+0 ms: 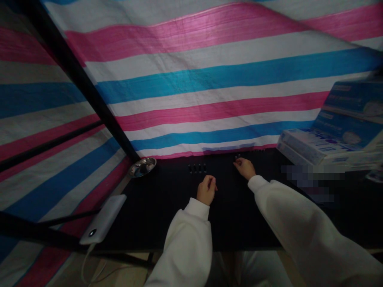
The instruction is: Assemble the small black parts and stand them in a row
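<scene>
My left hand [207, 190] is over the middle of the black table, its fingers curled together and thumb pressed in. Whatever it may hold is hidden. Just beyond it stands a short row of several small dark cylinder-like pieces with pale ends [195, 168]. My right hand [245, 168] reaches farther back to the right, with thumb and fingers pinched close to the table top. At its fingertips is a tiny dark piece with a light spot [238, 156], too small to name; whether the fingers grip it is unclear.
A shiny metal bowl [143, 167] stands at the back left. Nearer, a white power bank [103, 219] with a cable lies on the left edge. Blue and white boxes [323, 145] are stacked at the right. Tiny pieces [257, 150] line the back edge by striped sheeting [203, 83].
</scene>
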A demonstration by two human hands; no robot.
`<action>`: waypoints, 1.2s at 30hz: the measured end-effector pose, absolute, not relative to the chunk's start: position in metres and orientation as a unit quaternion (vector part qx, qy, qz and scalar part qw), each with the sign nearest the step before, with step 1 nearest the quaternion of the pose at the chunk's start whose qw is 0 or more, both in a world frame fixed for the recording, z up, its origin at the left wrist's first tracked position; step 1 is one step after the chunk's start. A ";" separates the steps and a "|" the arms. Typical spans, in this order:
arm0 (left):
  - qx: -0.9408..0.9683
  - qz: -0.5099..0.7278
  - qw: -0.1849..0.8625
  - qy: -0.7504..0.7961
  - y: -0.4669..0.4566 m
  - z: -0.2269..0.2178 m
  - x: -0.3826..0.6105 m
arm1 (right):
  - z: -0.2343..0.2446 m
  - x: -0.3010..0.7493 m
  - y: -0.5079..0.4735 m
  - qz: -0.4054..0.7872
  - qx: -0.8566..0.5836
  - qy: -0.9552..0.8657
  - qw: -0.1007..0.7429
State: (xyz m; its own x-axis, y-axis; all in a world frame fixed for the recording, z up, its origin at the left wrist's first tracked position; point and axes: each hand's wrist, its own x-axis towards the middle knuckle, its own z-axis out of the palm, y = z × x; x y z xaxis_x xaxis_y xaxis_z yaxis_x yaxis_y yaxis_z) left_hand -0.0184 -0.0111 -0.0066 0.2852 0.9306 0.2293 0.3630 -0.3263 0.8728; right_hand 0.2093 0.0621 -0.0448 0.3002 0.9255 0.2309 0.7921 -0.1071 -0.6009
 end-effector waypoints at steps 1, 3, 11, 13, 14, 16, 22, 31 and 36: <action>0.714 0.393 0.361 0.453 -0.011 -0.007 -0.018 | -0.043 0.211 0.062 0.104 -0.739 -0.584 0.318; 0.716 0.395 0.355 0.453 -0.011 -0.007 -0.018 | -0.041 0.215 0.060 0.108 -0.743 -0.587 0.303; 0.729 0.384 0.334 0.458 -0.009 -0.009 -0.018 | -0.043 0.233 0.063 0.117 -0.763 -0.570 0.280; 0.728 0.383 0.334 0.459 -0.009 -0.009 -0.019 | -0.045 0.232 0.064 0.125 -0.765 -0.569 0.275; 0.728 0.382 0.334 0.461 -0.009 -0.009 -0.019 | -0.045 0.231 0.065 0.128 -0.766 -0.567 0.274; 0.727 0.381 0.334 0.464 -0.009 -0.009 -0.019 | -0.046 0.229 0.066 0.133 -0.771 -0.560 0.271; 0.717 0.382 0.339 0.475 -0.010 -0.008 -0.019 | -0.044 0.227 0.064 0.136 -0.777 -0.563 0.246; 0.630 0.476 0.365 0.493 -0.008 -0.006 -0.021 | 0.001 0.214 0.036 0.095 -0.762 -0.618 0.168; 0.520 0.554 0.427 0.490 -0.003 -0.004 -0.021 | 0.011 0.154 0.034 0.156 -0.621 -0.722 0.262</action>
